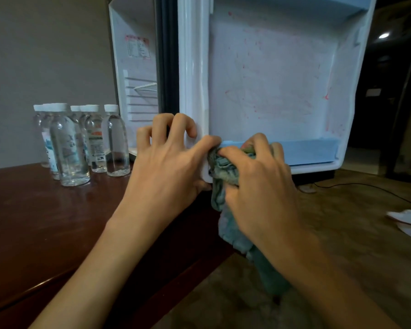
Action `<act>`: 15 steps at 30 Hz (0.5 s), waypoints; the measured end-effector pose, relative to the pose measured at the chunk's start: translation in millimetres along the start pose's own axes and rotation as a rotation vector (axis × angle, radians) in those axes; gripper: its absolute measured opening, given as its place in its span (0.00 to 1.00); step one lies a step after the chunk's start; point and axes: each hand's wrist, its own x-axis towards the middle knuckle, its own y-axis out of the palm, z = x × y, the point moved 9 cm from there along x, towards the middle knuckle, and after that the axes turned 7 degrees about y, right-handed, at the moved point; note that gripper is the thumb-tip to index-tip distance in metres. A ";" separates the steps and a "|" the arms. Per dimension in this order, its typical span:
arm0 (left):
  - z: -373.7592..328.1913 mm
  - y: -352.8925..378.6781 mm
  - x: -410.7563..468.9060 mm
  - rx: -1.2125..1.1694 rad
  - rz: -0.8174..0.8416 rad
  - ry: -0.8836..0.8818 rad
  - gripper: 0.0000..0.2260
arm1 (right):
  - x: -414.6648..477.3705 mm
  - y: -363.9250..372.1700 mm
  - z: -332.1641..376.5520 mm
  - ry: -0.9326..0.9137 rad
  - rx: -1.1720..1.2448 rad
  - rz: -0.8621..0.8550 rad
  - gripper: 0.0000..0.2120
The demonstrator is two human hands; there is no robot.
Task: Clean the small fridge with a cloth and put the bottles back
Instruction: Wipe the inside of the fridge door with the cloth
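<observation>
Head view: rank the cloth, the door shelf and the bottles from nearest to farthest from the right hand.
1. cloth: gripped in the right hand itself.
2. door shelf: just beyond the fingers, at the bottom of the door.
3. bottles: far left on the table, past the left hand.

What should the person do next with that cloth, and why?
Probably slide the cloth up over the fridge door: pink smears streak its inner face. The right hand holds the cloth bunched at the left corner of the blue door shelf just below, and the left hand steadies the door's edge.
</observation>
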 end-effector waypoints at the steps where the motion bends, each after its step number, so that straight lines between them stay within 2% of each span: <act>1: -0.2 -0.6 0.1 -0.003 -0.008 0.003 0.27 | 1.4 0.3 -2.5 -0.016 0.006 -0.016 0.23; 4: -1.2 -1.6 -1.5 -0.015 -0.020 0.011 0.27 | 8.1 -5.6 -37.1 0.010 0.032 -0.107 0.23; 7: -3.4 -0.1 -1.1 -0.020 -0.004 0.005 0.29 | 20.4 -20.5 -116.3 0.186 0.059 -0.258 0.25; 10: -6.1 2.2 -1.4 -0.019 0.004 -0.001 0.32 | 27.5 -32.5 -179.0 0.379 0.115 -0.383 0.21; 15: -12.5 6.5 -4.0 -0.046 -0.001 -0.083 0.35 | 24.5 -27.4 -161.4 0.425 0.209 -0.473 0.19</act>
